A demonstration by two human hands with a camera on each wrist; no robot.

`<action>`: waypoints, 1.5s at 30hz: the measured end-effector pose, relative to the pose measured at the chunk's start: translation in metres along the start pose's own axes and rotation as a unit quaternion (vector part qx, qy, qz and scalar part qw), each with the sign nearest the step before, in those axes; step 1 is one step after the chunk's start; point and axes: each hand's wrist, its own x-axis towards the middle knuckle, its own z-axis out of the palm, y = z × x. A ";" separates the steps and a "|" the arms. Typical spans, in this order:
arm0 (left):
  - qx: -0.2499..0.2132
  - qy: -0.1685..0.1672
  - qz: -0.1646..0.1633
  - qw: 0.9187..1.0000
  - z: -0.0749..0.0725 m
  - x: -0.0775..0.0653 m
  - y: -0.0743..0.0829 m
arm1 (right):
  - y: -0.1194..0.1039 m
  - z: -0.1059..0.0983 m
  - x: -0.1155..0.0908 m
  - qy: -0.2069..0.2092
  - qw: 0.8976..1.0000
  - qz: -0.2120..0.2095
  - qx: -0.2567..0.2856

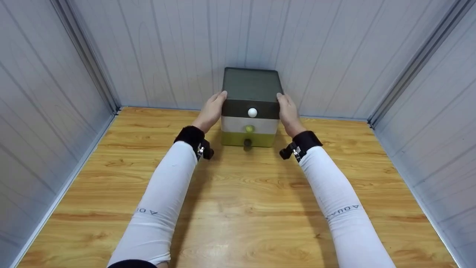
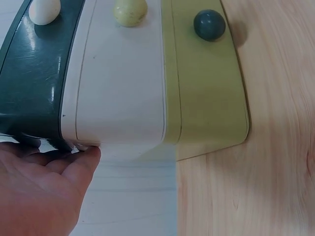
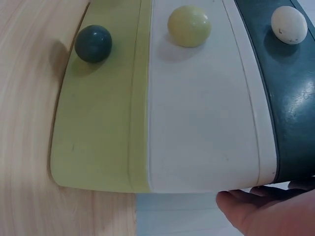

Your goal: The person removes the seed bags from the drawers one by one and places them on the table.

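Note:
A small three-tier drawer box (image 1: 251, 86) stands against the back wall, its fronts facing me. The dark green top drawer (image 2: 37, 83) has a white knob (image 1: 252, 112), the white middle drawer (image 3: 206, 108) a yellow-green knob (image 3: 189, 26), and the olive bottom drawer (image 2: 209, 88) a dark knob (image 2: 209, 25). My left hand (image 1: 211, 111) grips the box's left side near the top, thumb at the upper edge. On the opposite side my right hand (image 1: 290, 113) holds it the same way. In both wrist views the fingers reach along the box's sides, their far parts partly hidden.
The box is on a wood-grain floor (image 1: 230, 208). Pale panelled walls rise at the back (image 1: 178, 48), left (image 1: 41, 111) and right (image 1: 427, 130), with metal strips in the corners. Both wrists wear black camera bands.

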 end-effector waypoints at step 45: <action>-0.043 0.002 -0.017 0.999 0.004 0.000 0.001 | 0.016 0.054 -0.056 0.115 0.855 -0.402 -0.308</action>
